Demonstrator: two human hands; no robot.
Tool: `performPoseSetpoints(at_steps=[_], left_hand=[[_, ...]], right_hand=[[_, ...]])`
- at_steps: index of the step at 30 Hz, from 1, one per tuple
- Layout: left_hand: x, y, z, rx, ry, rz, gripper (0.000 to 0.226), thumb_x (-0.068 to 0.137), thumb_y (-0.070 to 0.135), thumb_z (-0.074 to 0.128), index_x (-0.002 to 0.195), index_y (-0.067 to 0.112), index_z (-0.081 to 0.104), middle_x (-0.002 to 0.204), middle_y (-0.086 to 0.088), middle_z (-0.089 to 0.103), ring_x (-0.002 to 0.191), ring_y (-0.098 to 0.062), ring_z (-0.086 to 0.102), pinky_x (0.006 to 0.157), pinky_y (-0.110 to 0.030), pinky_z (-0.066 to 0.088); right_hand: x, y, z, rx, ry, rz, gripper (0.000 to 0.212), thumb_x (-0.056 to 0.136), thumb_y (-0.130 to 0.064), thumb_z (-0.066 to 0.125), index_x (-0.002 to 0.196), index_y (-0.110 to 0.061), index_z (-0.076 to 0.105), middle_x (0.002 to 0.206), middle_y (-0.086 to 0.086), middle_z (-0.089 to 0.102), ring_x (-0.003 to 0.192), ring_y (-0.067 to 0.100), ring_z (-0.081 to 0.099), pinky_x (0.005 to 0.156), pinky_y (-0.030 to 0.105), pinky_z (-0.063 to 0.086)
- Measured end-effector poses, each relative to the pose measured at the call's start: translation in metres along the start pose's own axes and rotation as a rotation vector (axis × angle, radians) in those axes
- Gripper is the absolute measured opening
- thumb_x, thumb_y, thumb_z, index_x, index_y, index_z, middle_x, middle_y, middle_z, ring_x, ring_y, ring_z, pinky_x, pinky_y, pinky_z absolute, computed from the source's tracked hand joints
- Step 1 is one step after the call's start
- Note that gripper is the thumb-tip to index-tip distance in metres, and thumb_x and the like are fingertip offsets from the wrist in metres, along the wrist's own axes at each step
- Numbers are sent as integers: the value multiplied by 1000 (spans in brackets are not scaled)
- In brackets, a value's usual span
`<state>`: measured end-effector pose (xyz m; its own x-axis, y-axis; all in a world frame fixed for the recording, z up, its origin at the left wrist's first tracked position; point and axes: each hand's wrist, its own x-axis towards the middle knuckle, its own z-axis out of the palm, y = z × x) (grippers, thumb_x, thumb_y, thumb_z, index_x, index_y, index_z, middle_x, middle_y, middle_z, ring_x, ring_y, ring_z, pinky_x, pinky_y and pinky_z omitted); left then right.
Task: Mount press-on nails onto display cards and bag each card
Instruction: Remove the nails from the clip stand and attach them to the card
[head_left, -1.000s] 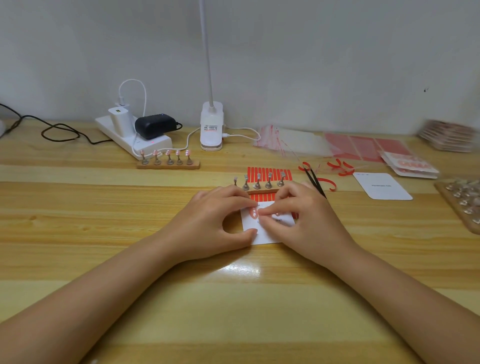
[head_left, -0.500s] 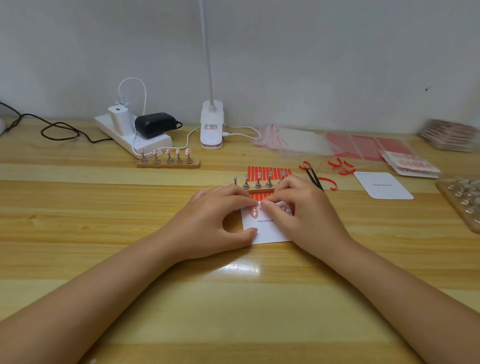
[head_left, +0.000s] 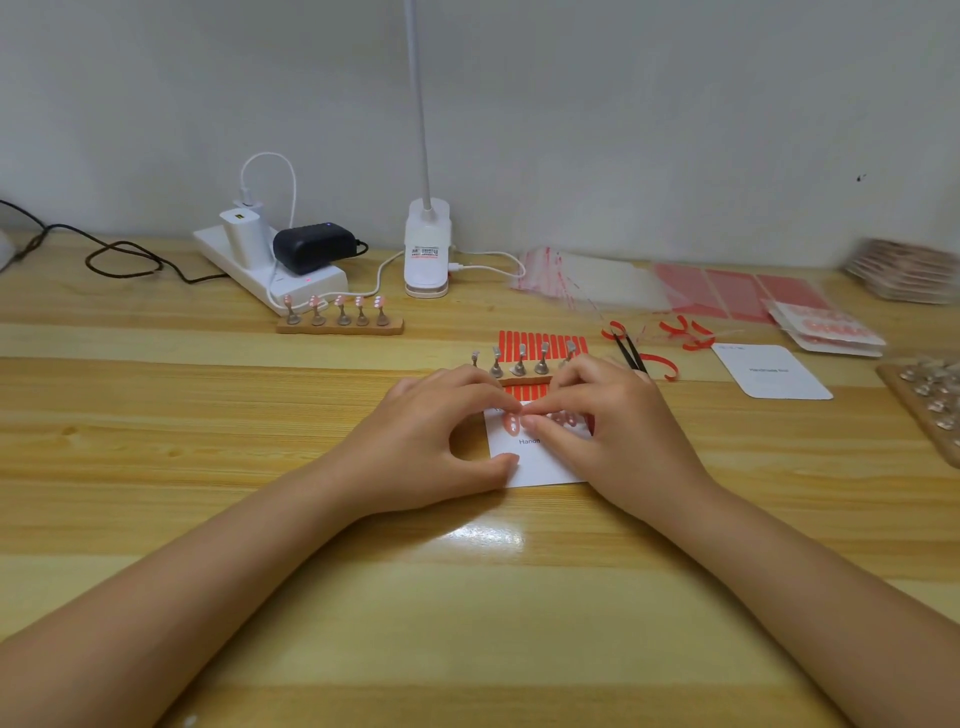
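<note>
White card (head_left: 540, 467) flat on tabletop (head_left: 260, 415), pink nails (head_left: 511, 423) along its top edge. Left hand (head_left: 441, 441) pinching card's left edge, thumb on top. Right hand (head_left: 613, 431) fingertips pressing a nail down. Empty nail stand (head_left: 519, 371) just behind.

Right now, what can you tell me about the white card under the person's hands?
The white card is a small rectangle, paper-like, lying flat on the wooden table in front of a wooden stand of metal pegs. Small dark print begins "Hand". Pink press-on nails sit in a row near its far edge. The left hand holds its left edge, thumb on the near corner; the right hand presses a nail.
</note>
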<state>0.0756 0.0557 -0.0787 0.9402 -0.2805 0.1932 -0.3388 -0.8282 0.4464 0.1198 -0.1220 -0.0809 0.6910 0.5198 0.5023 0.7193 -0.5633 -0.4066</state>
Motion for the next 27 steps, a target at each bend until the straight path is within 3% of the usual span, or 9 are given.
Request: performPoseSetpoints(at_steps=[7, 14, 23, 27], left_hand=[[4, -2, -2, -97, -32, -51, 38, 80, 41, 67, 115, 37, 55, 115, 22, 44, 105, 12, 33, 99, -25, 20], [7, 1, -8, -212, -89, -103, 32, 78, 31, 71, 103, 41, 54, 112, 20, 46, 113, -2, 42, 109, -41, 24], [7, 3, -9, -226, -97, -115, 35, 78, 33, 71, 109, 37, 56, 116, 16, 47, 119, -8, 42, 109, -42, 24], [6, 2, -8, -221, -92, -106, 35, 78, 33, 70, 111, 36, 56, 114, 19, 46, 118, -5, 42, 109, -42, 24]], right_hand=[[-2, 2, -1, 62, 2, 9, 11, 75, -25, 74, 86, -24, 76, 70, -7, 53, 70, 8, 44, 69, 22, 26], [-1, 3, 0, 111, 1, 42, 12, 73, -29, 75, 84, -23, 76, 66, -15, 44, 68, 1, 39, 66, 20, 24], [-1, 2, -1, 126, 10, 96, 14, 71, -29, 77, 84, -24, 75, 72, -16, 47, 72, -2, 43, 68, 21, 27], [-2, 0, -2, 62, -3, 64, 11, 72, -29, 76, 82, -23, 76, 70, -17, 43, 73, 8, 43, 72, 24, 27]])
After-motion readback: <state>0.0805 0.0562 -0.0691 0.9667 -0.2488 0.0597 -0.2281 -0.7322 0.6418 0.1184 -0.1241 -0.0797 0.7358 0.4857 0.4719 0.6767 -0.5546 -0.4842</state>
